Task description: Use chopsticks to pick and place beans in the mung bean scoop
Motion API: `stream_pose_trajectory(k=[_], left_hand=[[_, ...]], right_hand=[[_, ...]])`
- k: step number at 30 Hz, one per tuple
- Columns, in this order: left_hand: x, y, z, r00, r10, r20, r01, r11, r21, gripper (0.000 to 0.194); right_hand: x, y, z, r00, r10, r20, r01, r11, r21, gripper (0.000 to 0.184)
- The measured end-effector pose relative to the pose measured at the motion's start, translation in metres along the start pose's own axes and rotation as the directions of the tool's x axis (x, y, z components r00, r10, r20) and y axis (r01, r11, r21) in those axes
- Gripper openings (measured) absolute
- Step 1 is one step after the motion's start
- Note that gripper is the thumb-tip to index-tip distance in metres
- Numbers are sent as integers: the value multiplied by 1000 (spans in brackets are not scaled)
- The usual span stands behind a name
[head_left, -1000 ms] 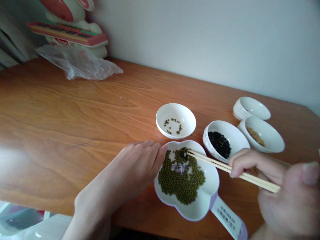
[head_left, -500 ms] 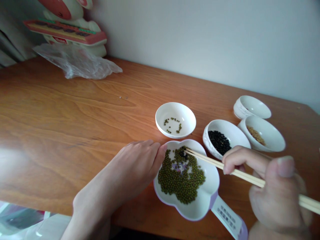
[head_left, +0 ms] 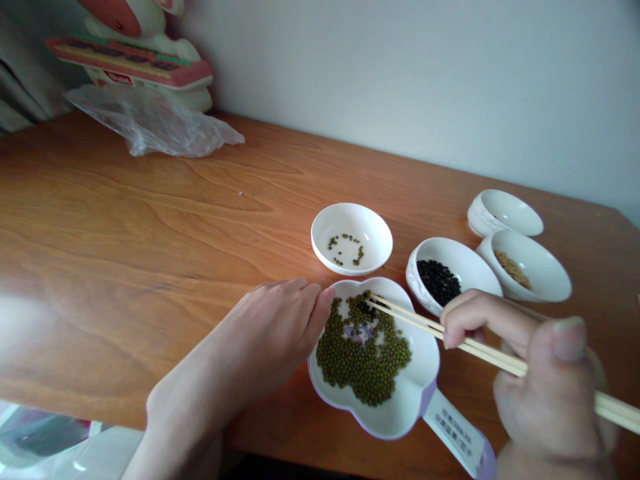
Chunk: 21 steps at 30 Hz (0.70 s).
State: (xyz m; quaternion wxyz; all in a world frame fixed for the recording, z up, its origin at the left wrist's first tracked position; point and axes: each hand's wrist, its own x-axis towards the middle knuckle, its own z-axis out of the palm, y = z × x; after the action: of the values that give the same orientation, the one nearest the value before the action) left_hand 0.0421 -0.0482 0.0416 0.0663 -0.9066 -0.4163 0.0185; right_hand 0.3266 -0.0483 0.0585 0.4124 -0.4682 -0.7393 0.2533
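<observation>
My left hand [head_left: 287, 323] grips the rim of a white and purple flower-shaped scoop [head_left: 395, 423], its thumb over the edge and its other fingers hidden. Green mung beans [head_left: 360, 370] cover much of the scoop's floor, with a few black beans [head_left: 367, 307] near the far side. In my right hand [head_left: 540, 373] is a pair of wooden chopsticks [head_left: 485, 355]. Their tips reach in among the black beans; whether they pinch one I cannot tell. Just beyond the scoop stands a white bowl [head_left: 353, 217] with some mung beans scattered on its bottom.
Right of the scoop stand a bowl of black beans [head_left: 439, 283], a bowl of tan beans [head_left: 513, 269] and another white bowl [head_left: 505, 212]. A clear plastic bag [head_left: 165, 127] and a toy with a keyboard [head_left: 135, 63] lie back left, near the wall.
The chopsticks have spread slightly at the tips and shifted a little among the black beans. My right hand has moved slightly left; my left hand stays on the scoop.
</observation>
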Motion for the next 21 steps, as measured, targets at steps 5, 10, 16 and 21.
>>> stream_pose_trajectory(k=[5,10,16,21], left_hand=[[-1,0,0,1000,8,27,-9,999,33,37],[0,0,-2,998,15,56,-18,998,60,39],[0,0,1,1000,16,13,-17,998,54,42],[-1,-1,1,1000,10,22,-11,999,37,38]], right_hand=[[-1,-2,2,999,18,-29,-18,1000,2,66],[-2,-2,0,998,29,-54,-28,999,22,65],[-3,-4,-3,997,58,-47,-59,998,-13,65],[0,-4,-1,996,2,-87,-6,999,-42,64]])
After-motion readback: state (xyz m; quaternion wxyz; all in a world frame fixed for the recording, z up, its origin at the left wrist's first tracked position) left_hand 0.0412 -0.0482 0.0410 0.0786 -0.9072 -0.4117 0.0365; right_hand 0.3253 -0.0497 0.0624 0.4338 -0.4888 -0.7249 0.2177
